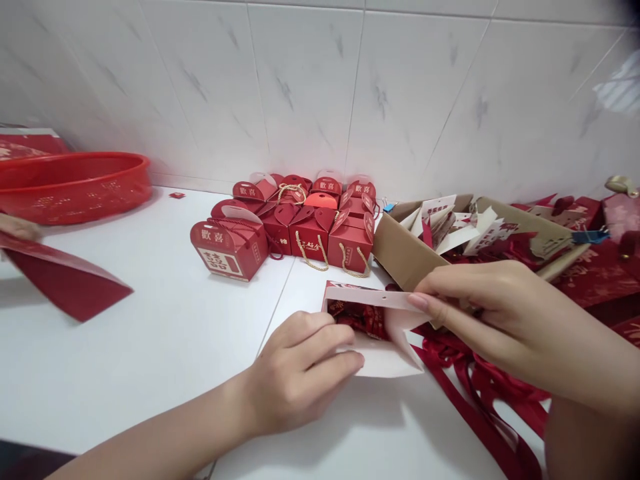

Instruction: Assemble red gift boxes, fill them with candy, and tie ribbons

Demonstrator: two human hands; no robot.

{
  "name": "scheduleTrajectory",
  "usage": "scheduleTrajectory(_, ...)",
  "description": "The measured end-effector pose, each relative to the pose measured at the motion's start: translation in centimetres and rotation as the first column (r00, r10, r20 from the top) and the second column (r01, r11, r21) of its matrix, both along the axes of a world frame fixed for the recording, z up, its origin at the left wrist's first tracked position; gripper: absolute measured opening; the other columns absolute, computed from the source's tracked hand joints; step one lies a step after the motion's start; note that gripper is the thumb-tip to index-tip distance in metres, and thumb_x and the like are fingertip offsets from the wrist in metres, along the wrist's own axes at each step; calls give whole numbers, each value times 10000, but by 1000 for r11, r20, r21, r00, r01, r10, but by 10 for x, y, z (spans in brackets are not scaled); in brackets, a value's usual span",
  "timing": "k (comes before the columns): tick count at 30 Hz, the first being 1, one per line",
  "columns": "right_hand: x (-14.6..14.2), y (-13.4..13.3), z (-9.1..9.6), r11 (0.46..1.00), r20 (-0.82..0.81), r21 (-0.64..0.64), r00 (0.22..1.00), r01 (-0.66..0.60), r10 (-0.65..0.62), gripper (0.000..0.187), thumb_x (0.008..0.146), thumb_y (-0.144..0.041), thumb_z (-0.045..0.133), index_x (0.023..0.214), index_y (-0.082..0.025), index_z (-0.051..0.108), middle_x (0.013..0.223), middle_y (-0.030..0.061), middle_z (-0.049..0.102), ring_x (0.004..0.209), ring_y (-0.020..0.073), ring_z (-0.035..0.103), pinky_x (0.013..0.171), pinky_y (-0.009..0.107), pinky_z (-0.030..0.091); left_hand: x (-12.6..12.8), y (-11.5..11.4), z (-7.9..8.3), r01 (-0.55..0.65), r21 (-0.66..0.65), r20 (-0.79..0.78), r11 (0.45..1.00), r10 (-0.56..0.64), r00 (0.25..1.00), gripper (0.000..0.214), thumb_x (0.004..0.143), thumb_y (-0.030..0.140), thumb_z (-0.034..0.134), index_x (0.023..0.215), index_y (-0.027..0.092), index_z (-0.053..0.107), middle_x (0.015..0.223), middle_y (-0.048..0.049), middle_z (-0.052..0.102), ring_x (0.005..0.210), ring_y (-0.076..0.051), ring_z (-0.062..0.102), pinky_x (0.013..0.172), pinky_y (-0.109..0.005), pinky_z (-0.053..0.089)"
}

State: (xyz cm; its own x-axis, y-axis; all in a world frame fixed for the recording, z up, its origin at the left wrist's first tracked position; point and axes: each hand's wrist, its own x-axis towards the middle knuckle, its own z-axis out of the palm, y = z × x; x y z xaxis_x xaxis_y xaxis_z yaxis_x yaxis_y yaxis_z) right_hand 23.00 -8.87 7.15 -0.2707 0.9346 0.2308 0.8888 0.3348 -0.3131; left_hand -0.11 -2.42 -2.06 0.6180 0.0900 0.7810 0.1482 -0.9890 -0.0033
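In the head view, a paper gift box [395, 357] with a white inside stands with its top open between my hands. Dark red wrapped pieces [367, 320] lie inside it. My left hand [305, 367] has its fingers closed over the near left edge of the box. With thumb and fingers pinched, my right hand [480, 320] grips the box's far right flap, which has a small hole. Dark red ribbons [465, 380] trail over the table beneath my right forearm.
Several finished red gift boxes [233, 243] with cord handles stand near the tiled wall. A cardboard box [403, 250] of cards and ribbons is at the right. At the left are a red plastic basin [75, 190] and another person's hand [20, 227] with a red paper piece [80, 283].
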Motion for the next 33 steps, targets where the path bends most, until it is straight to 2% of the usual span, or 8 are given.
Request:
scheduleTrajectory(4, -2, 0, -2, 1000, -3, -11, 1000, 2, -2, 357, 954, -398, 408, 732, -201, 607, 609, -1, 559, 533, 118, 476, 520, 262, 323, -1, -2, 2, -28, 10, -3, 1000, 28, 1000, 161, 788, 73, 599, 856, 197, 677, 1046, -72, 682, 887, -192, 536, 737, -316, 408)
scheduleTrajectory(11, 3, 0, -2, 1000, -2, -6, 1000, -5, 5, 391, 952, -441, 407, 699, -193, 572, 596, -1, 540, 522, 114, 472, 501, 253, 312, -1, -3, -5, 10, 34, 30, 999, -11, 999, 187, 792, 95, 609, 865, 239, 702, 1006, -54, 659, 881, -173, 497, 775, -328, 324)
scheduleTrajectory(20, -1, -3, -2, 1000, -3, -15, 1000, -14, 14, 364, 954, -412, 409, 751, -196, 620, 612, 17, 553, 538, 133, 483, 530, 269, 335, -2, -2, -3, 32, 26, -25, 999, -31, 999, 248, 760, 103, 621, 908, 277, 720, 951, -64, 596, 874, -189, 456, 784, -315, 351)
scheduleTrajectory(27, -4, -3, 0, 997, -54, -8, 995, -79, 79, 295, 960, -328, 431, 767, -189, 607, 651, -4, 558, 571, 101, 499, 538, 229, 355, -3, -3, -4, 33, 66, 29, 997, -35, 999, 263, 753, 81, 600, 902, 265, 714, 989, -65, 523, 887, -178, 448, 788, -299, 380)
scheduleTrajectory(30, -7, 2, -3, 992, -107, 4, 986, -126, 126, 264, 960, -276, 438, 781, -181, 606, 671, -11, 559, 594, 84, 501, 555, 199, 372, -5, 4, -4, -29, 124, 199, 992, 4, 980, 403, 688, 77, 672, 1039, 275, 662, 1090, -56, 481, 943, -183, 445, 809, -292, 415)
scheduleTrajectory(31, -8, 5, -4, 992, -111, 17, 986, -126, 127, 254, 958, -263, 440, 790, -178, 610, 672, -11, 559, 598, 84, 499, 560, 197, 374, -5, 8, -5, -46, 103, 288, 994, 14, 958, 511, 669, 106, 698, 1145, 269, 606, 1164, -66, 461, 1001, -200, 450, 836, -314, 427)
scheduleTrajectory(33, -9, 11, -8, 994, -117, 35, 987, -106, 109, 231, 957, -250, 439, 842, -175, 624, 701, 0, 584, 623, 92, 514, 576, 199, 384, -5, 17, -7, -31, -45, 377, 999, 45, 925, 745, 662, 179, 714, 1344, 217, 418, 1308, -121, 408, 1155, -267, 436, 912, -396, 436)
